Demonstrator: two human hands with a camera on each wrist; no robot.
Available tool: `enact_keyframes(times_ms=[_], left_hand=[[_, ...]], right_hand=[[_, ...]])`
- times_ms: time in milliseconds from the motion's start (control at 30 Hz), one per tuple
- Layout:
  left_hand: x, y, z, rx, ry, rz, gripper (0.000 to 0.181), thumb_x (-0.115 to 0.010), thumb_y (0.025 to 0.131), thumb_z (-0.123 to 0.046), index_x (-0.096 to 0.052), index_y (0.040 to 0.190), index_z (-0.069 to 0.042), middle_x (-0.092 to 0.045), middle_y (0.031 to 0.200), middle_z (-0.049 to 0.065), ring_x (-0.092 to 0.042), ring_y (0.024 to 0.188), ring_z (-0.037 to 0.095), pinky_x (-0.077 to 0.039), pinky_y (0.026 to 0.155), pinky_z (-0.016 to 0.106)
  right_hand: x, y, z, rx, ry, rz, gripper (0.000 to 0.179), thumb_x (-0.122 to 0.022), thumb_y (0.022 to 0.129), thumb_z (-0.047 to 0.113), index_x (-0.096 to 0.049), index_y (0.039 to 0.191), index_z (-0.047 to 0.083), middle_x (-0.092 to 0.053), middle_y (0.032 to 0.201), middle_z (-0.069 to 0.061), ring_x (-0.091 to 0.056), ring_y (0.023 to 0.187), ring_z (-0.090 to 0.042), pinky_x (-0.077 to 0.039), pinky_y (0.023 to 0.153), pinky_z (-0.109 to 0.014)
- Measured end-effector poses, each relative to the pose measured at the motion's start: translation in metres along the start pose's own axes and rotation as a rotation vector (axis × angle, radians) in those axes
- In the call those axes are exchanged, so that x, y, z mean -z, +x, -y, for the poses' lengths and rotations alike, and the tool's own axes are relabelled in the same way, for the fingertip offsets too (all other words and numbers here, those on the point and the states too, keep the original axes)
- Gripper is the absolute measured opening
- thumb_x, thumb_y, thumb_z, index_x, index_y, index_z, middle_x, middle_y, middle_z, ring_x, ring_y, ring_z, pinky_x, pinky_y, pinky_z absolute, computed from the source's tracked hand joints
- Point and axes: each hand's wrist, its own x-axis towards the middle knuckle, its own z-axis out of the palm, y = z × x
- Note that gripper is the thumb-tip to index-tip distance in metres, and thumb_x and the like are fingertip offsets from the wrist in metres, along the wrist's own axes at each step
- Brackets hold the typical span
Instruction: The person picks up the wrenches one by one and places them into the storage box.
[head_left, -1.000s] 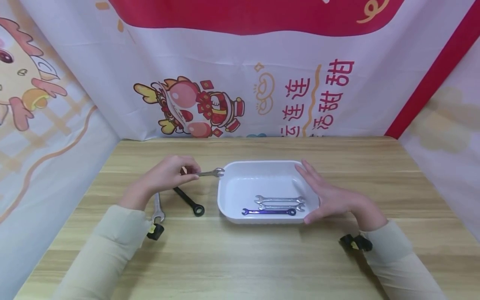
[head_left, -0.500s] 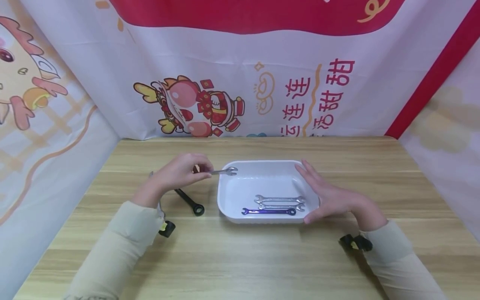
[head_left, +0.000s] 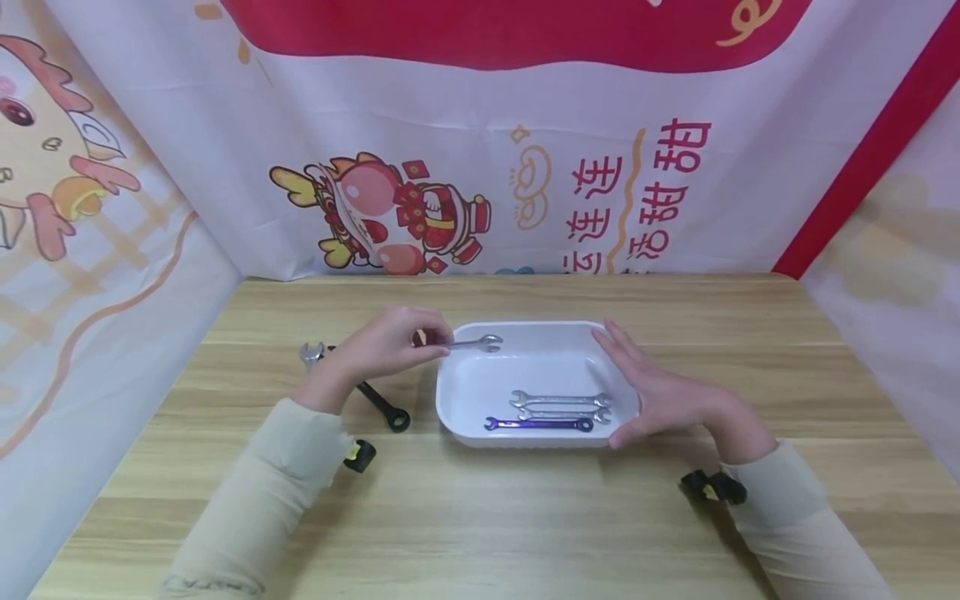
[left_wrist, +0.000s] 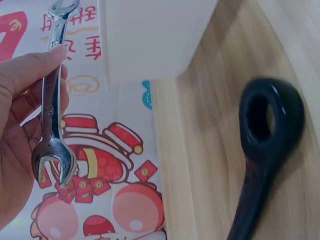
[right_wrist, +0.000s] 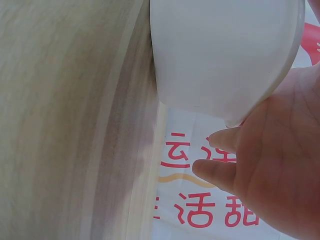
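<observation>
My left hand (head_left: 397, 340) pinches a silver double open-end wrench (left_wrist: 51, 110) between thumb and fingers. In the head view the wrench's far jaw reaches over the left back corner of a white plastic tray (head_left: 447, 408). Spread around the tray's right end is my right hand (head_left: 660, 400), fingers fairly straight at the back corner and thumb at the front one. Inside the tray lie a silver wrench (head_left: 558, 400), a second silver wrench (head_left: 562, 413) and a purple-blue combination wrench (head_left: 536, 424), side by side near the front wall.
A black ratcheting wrench (head_left: 384, 408) lies on the wooden table (head_left: 510, 525), left of the tray. Beside it, another silver wrench (head_left: 311, 353) is mostly hidden by the left forearm. A printed cloth (head_left: 480, 108) hangs behind the table's back edge.
My left hand has moved right with the silver wrench, from the tray's left rim to over its back left corner. The right hand and tray have stayed put.
</observation>
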Motion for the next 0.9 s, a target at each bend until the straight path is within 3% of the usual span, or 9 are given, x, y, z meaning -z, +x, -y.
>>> enact_keyframes(times_ms=[600,900], left_hand=[[-0.022,0.028,-0.023,-0.149,-0.062,-0.001,0.012,-0.072,0.091,-0.014,-0.074,0.103,-0.013,-0.07,0.095,-0.004,-0.062,0.083,0.009,-0.057,0.076,0.021],[-0.031,0.035,-0.027,-0.154,-0.084,0.009,0.012,-0.073,0.091,-0.015,-0.075,0.103,-0.014,-0.07,0.095,-0.004,-0.063,0.083,0.007,-0.057,0.077,0.02]], right_hand=[[0.0,-0.001,-0.002,0.01,-0.018,-0.006,0.138,-0.089,0.066,0.045,0.009,0.16,0.014,0.026,0.164,-0.012,0.009,0.151,-0.049,-0.017,0.114,-0.072],[-0.001,0.001,-0.003,0.025,-0.019,-0.001,0.14,-0.088,0.066,0.046,0.01,0.16,0.013,0.027,0.164,-0.013,0.011,0.15,-0.05,-0.016,0.114,-0.072]])
